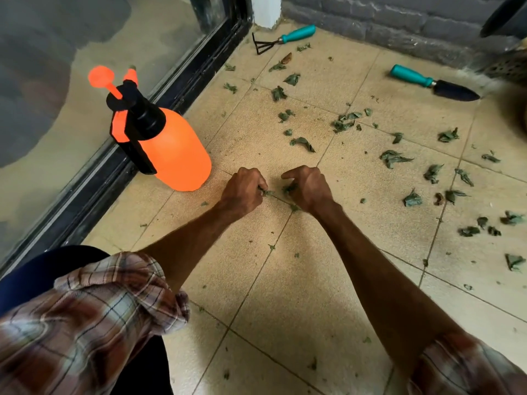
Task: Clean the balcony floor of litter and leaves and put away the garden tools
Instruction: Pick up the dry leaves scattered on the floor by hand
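Note:
Several dry green leaves (395, 158) lie scattered over the beige floor tiles (302, 295), mostly to the right. My left hand (243, 191) is curled down on the floor and holds small leaves, with a bit showing at its fingers. My right hand (306, 188) is close beside it, fingers curled round leaves (288, 189) on the tile. An orange spray bottle (174, 149) with a black pump top stands to the left. A hand rake (285, 38) with a teal handle lies at the far wall. A trowel (433, 84) with a teal handle lies at the far right.
A black-framed sliding glass door (119, 163) runs along the left side. A grey brick wall (399, 21) closes the far side, with a white post (266, 10) in the corner. A dark pot edge (504, 15) and a perforated object (507, 67) sit at the top right.

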